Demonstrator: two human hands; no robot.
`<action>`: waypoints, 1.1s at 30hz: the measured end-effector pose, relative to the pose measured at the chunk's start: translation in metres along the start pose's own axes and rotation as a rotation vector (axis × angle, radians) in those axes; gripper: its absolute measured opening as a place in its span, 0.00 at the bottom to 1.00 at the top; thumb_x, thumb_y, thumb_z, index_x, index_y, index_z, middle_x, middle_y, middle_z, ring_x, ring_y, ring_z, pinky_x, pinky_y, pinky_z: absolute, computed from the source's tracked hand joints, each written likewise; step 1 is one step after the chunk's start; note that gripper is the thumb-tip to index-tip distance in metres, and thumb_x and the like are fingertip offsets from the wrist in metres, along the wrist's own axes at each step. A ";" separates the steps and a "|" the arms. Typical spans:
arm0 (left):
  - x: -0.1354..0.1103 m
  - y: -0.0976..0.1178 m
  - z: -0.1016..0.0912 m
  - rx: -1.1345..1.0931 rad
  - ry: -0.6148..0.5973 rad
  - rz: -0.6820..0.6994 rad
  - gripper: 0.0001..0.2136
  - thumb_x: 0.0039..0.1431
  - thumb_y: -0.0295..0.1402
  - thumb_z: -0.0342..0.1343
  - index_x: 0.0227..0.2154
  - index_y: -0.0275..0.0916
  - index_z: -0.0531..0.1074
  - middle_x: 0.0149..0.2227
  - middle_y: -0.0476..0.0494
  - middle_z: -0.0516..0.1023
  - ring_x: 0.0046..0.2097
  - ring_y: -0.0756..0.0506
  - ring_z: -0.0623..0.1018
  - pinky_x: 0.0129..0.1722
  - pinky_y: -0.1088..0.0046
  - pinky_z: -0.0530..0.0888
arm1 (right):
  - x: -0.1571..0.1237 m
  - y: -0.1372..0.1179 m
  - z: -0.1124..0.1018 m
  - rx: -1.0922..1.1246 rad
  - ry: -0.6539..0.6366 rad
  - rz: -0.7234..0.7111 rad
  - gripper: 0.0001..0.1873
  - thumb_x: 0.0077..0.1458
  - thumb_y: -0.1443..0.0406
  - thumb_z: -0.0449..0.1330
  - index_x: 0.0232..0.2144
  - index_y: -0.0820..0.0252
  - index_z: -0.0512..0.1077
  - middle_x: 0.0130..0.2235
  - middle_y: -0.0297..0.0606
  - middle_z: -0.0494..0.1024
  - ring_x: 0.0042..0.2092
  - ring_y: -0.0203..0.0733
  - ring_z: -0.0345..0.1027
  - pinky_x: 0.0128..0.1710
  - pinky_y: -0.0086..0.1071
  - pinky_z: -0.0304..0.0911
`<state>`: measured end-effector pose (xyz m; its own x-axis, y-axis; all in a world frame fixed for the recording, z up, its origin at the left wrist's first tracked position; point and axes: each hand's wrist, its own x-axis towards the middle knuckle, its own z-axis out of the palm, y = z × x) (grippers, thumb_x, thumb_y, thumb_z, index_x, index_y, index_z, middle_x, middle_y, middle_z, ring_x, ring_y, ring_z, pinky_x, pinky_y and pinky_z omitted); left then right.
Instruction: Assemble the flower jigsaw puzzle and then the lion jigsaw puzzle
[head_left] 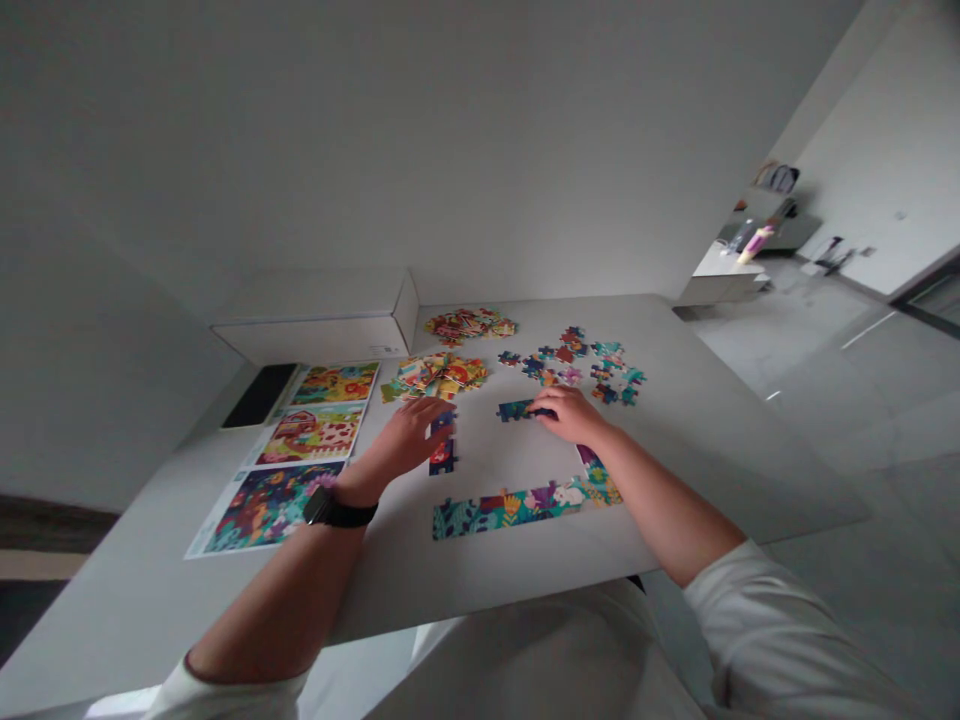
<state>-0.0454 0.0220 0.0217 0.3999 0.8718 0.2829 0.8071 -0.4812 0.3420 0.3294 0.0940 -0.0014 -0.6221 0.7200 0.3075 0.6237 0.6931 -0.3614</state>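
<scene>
We locate the short strip at the centre of the frame, with the right hand at its right end. The right fingers bend down over a dark piece there; we cannot tell whether they pinch it or only press it. The left hand lies palm down, fingers loosely curved, over the edge of the side strip, left of centre. We cannot tell whether its fingertips grip anything.

Risks, in our judgement:

1. Sideways force from the right fingers could skew the short strip or part its joints, since nothing visible braces its left end.
2. The right forearm crosses above the right end of the bottom strip, lower centre. If it drops, it could drag those pieces out of line.
3. A leftward slip of the left hand could shift the side strip.
4. The loose pieces lie just beyond the right hand; a wide reach could scatter them.
</scene>
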 end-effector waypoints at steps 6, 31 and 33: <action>-0.020 -0.027 0.006 -0.069 -0.056 -0.038 0.25 0.63 0.53 0.63 0.56 0.45 0.81 0.60 0.35 0.82 0.64 0.32 0.79 0.69 0.48 0.73 | 0.001 0.002 -0.004 0.038 -0.016 -0.002 0.14 0.63 0.69 0.67 0.47 0.47 0.86 0.51 0.39 0.86 0.54 0.48 0.79 0.62 0.47 0.69; -0.026 -0.023 0.009 -0.037 -0.125 -0.018 0.26 0.60 0.50 0.69 0.57 0.45 0.81 0.64 0.34 0.78 0.65 0.30 0.77 0.69 0.45 0.71 | 0.090 0.037 -0.011 -0.308 -0.062 0.626 0.17 0.58 0.54 0.72 0.47 0.52 0.85 0.55 0.47 0.85 0.57 0.56 0.78 0.55 0.42 0.71; -0.026 -0.021 0.008 -0.038 -0.129 -0.016 0.26 0.60 0.50 0.70 0.57 0.45 0.81 0.64 0.34 0.78 0.65 0.30 0.77 0.69 0.45 0.71 | 0.091 0.035 -0.011 -0.263 -0.045 0.640 0.15 0.55 0.57 0.74 0.45 0.52 0.85 0.55 0.46 0.84 0.58 0.56 0.77 0.55 0.42 0.70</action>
<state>-0.0692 0.0103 0.0004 0.4417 0.8827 0.1606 0.7976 -0.4683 0.3802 0.2995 0.1845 0.0233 -0.1089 0.9919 0.0660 0.9651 0.1214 -0.2322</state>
